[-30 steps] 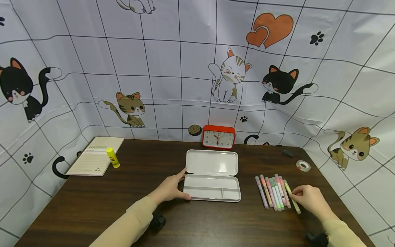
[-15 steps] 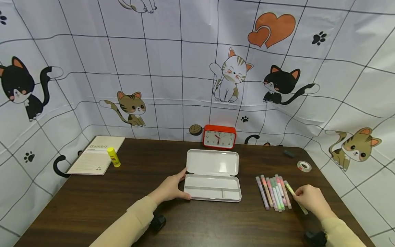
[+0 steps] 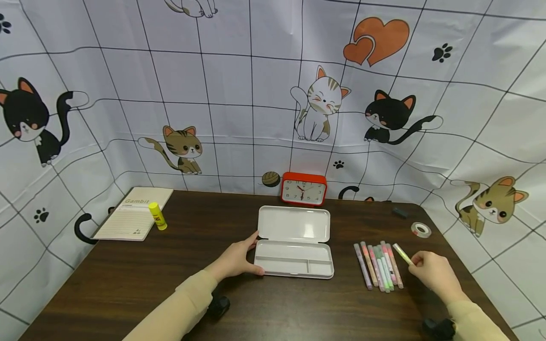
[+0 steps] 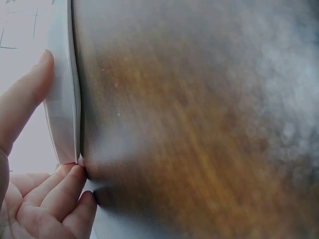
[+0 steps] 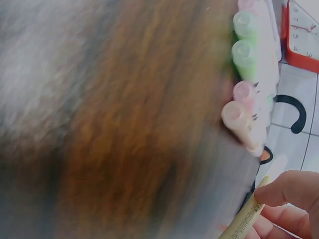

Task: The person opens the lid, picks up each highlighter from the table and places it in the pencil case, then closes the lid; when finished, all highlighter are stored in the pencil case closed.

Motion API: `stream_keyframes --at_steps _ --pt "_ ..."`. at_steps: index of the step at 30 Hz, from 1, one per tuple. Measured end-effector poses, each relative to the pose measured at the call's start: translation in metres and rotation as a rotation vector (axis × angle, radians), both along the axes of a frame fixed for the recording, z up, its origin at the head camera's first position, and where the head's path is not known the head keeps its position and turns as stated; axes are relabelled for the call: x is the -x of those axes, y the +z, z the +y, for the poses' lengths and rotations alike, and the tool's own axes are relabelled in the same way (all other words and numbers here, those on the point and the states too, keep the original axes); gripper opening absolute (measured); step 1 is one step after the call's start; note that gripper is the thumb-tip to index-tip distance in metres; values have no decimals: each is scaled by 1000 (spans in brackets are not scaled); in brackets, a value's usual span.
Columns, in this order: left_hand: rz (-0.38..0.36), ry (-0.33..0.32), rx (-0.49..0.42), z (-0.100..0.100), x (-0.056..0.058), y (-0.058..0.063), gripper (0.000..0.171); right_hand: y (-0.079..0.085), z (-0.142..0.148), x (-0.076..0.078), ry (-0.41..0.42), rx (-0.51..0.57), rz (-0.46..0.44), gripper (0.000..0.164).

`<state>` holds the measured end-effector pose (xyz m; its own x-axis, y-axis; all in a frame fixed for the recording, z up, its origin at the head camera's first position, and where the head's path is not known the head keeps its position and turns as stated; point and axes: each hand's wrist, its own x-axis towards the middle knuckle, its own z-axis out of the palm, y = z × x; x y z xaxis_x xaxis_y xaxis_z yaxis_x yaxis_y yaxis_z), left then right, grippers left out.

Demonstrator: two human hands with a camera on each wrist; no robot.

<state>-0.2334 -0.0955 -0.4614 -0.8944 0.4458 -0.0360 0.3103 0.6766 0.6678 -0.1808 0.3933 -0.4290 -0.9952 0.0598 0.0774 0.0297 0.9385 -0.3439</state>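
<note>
A white pencil case (image 3: 279, 266) lies with its lid up in the middle of the table, its divided tray showing nothing inside. My left hand (image 3: 232, 260) grips its left end; in the left wrist view the thumb (image 4: 42, 74) lies on the case's side wall and the fingertips meet its corner. On the right, my right hand (image 3: 435, 273) pinches a yellow marker (image 3: 402, 254) between thumb and fingers. The marker tilts up at its far end, and its near end is hidden by the hand in the head view. Several pastel markers (image 3: 377, 265) lie side by side just left of that hand.
A red clock (image 3: 304, 189) stands behind the case. At the back right lie a roll of tape (image 3: 421, 230) and a small dark block (image 3: 400, 213). A notebook (image 3: 132, 215) and a yellow glue stick (image 3: 158, 216) are at the left, near the patterned wall cloth (image 3: 226, 123).
My right hand has drawn the yellow marker away from the row to the right and turned it, its far end now raised. My left hand stays on the pencil case.
</note>
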Motion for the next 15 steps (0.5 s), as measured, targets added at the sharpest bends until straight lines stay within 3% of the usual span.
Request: stream_keyframes --at_steps 9,15 --pt "-9 7 -3 1 -1 1 112 3 -18 7 89 -6 124 6" --pt "-17 11 -5 0 -1 2 113 10 -38 12 158 -8 156 6"
